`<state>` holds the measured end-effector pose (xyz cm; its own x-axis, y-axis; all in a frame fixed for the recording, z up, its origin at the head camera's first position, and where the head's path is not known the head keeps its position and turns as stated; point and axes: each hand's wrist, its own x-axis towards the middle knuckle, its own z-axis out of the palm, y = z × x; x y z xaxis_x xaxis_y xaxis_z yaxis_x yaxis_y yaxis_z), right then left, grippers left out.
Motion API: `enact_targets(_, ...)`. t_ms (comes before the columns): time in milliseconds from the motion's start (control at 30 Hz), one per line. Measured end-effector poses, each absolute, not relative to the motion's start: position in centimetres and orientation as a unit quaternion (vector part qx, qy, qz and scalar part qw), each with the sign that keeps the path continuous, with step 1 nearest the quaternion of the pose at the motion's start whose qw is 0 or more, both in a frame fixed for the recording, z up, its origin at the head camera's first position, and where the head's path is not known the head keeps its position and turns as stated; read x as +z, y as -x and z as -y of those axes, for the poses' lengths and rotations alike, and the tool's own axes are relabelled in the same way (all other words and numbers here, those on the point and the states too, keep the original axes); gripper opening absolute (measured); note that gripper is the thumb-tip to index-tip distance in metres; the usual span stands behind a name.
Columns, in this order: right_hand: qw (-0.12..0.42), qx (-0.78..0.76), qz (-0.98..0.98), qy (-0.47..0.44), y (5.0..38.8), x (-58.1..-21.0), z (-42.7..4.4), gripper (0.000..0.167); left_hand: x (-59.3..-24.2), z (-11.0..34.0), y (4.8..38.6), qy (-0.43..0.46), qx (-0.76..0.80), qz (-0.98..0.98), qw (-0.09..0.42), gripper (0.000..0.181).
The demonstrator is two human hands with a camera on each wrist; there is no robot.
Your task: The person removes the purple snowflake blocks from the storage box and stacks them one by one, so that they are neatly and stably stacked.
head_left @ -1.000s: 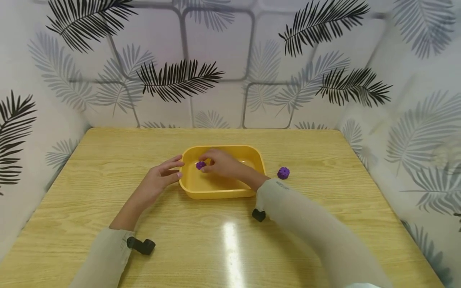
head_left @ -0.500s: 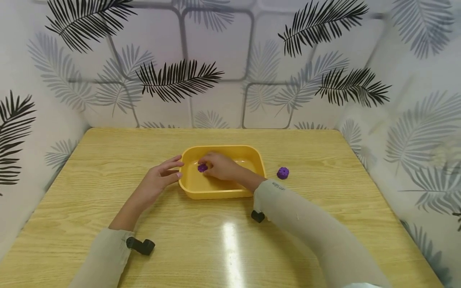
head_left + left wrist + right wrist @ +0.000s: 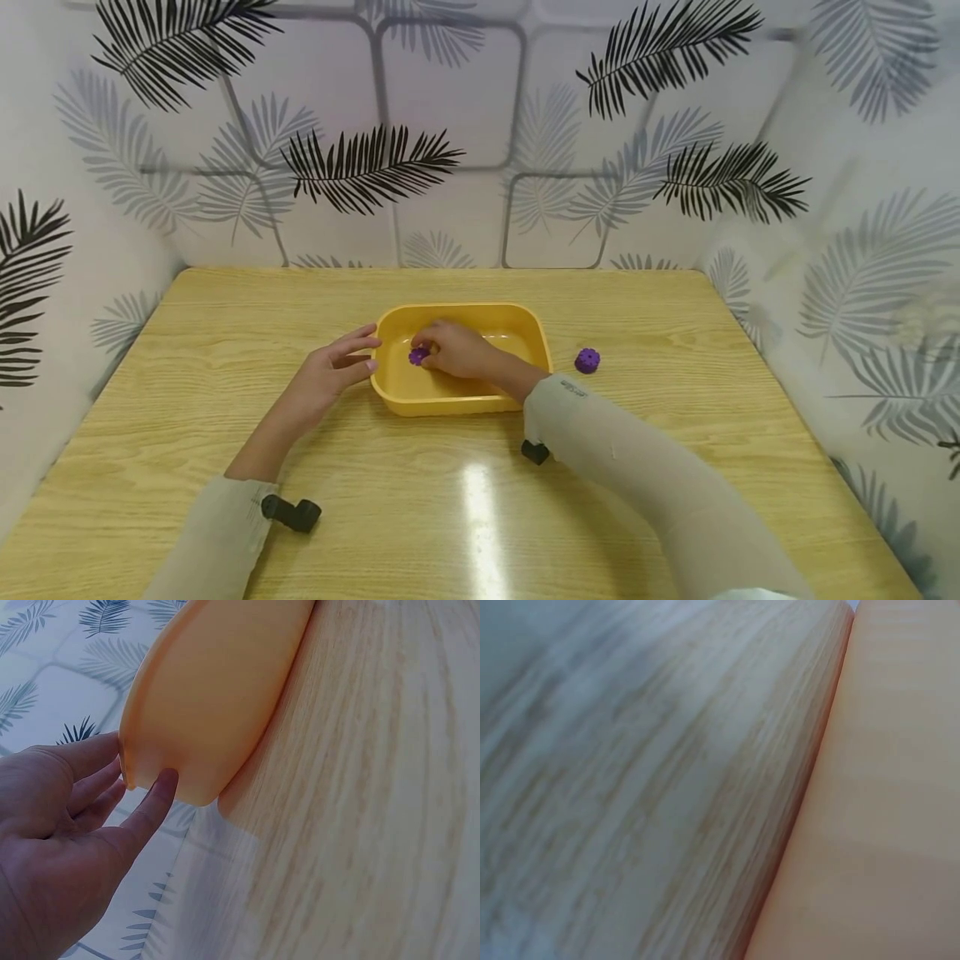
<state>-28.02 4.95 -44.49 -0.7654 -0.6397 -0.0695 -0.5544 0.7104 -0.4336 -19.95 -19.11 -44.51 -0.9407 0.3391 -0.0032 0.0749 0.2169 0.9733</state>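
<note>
A yellow plastic tray (image 3: 450,406) stands on the wooden table. Inside it, toward its left end, a small purple piece with a notched, flower-like edge (image 3: 417,357) is pinched between the thumb and fingers of my right hand (image 3: 459,350), low near the tray's floor. My left hand (image 3: 330,371) touches the tray's left end with fairly straight fingers; in the left wrist view its thumb (image 3: 159,796) rests against the outer wall. A second purple notched piece (image 3: 587,360) sits on the table to the right of the tray. The right hand does not show in the right wrist view.
The wooden table (image 3: 390,500) reaches back to a wall (image 3: 457,92) with a leaf pattern, which also closes in both sides. A black camera mount (image 3: 292,512) is on the left sleeve, and another (image 3: 535,452) on the right sleeve.
My right hand has come slightly nearer and lower in the tray, the pinched purple piece tilting and moving with it. The left hand stays at the tray's end.
</note>
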Motion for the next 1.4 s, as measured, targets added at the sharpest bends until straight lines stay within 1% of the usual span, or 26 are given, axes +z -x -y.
enact_targets(167,0.108,-0.185,-0.919,0.331,27.99,-44.54,-4.85,0.029,-44.48,19.17,19.87,-0.136,0.605,-0.778,0.106,0.051)
enact_targets(333,0.112,-0.176,-0.919,0.334,28.07,-44.37,-4.78,0.024,-44.56,19.15,19.96,-0.136,0.6,-0.781,0.105,0.051)
enact_targets(533,0.127,-0.193,-0.919,0.319,28.24,-44.38,-4.81,0.023,-44.7,19.2,20.13,-0.138,0.601,-0.78,0.106,0.052)
enact_targets(700,0.126,-0.216,-0.914,0.319,28.26,-44.47,-4.91,0.02,-44.63,19.15,20.06,-0.138,0.606,-0.776,0.105,0.051)
enact_targets(933,0.13,-0.237,-0.909,0.317,28.17,-44.56,-5.28,0.021,-44.6,19.17,19.98,-0.138,0.604,-0.778,0.104,0.051)
enact_targets(1100,0.126,-0.226,-0.906,0.334,28.23,-44.57,-5.45,0.023,-44.51,19.14,19.96,-0.138,0.605,-0.777,0.105,0.051)
enact_targets(1400,0.138,-0.222,-0.905,0.337,28.07,-44.26,-5.41,0.024,-44.59,19.19,19.99,-0.139,0.609,-0.774,0.105,0.051)
